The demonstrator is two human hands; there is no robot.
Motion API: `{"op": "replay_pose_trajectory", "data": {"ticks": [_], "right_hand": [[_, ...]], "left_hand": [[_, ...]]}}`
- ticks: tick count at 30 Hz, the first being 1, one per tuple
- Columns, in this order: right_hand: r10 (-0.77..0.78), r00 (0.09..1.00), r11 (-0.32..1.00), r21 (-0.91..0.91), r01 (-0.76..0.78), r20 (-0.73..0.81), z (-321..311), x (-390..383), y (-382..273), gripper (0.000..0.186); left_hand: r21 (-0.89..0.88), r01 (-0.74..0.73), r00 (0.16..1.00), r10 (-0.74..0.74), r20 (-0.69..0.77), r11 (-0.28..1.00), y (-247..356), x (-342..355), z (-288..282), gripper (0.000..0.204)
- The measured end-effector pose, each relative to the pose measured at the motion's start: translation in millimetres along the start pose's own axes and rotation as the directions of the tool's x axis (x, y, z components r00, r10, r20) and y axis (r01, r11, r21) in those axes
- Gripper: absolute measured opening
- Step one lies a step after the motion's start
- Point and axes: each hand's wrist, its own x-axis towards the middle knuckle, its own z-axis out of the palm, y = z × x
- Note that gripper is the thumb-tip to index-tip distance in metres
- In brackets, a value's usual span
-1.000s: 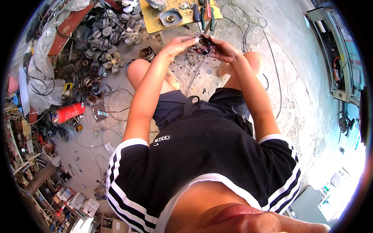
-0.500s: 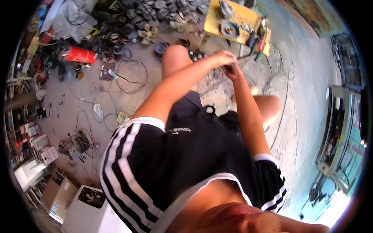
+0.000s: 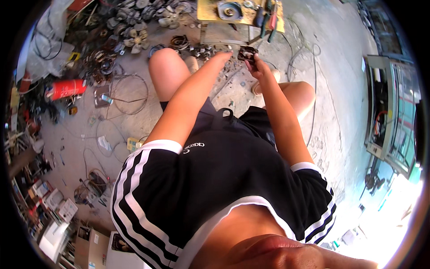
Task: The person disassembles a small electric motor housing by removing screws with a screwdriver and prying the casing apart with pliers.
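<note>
Fingers of the right hand point(image 3: 256, 62) pinch a small dark part point(image 3: 247, 53) from below, so that it sits at their tips, held up in the air over the floor point(image 3: 134, 116) and just short of the yellow table point(image 3: 210, 13). The left hand point(image 3: 220, 57) reaches in beside it with fingers stretched out flat and close together — their tips lie just left of the part, and whether they touch it cannot be told. The part looks squarish and blackish with a paler, reddish patch in the middle; it is too small to make out more. On the table lie a round grey metal disc point(image 3: 229, 9) and several tools with red and green handles point(image 3: 268, 18) — near the part, but apart from it.
</note>
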Motion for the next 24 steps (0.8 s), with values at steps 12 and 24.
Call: {"op": "replay_pose_trajectory", "data": {"ticks": [12,24], "right_hand": [[0.074,0.983,0.947,-0.322,-0.017,0.166,19,-71,-20,0.04],[-0.33,0.927,0.853,-0.363,0.374,0.179,17,-39,-28,0.029]], "left_hand": [[-0.218,0.022,0.953,0.046,0.3,0.976,40,-71,-12,0.052],[-0.05,-0.339,0.889,0.337,0.31,0.939,38,-62,-12,0.05]]}}
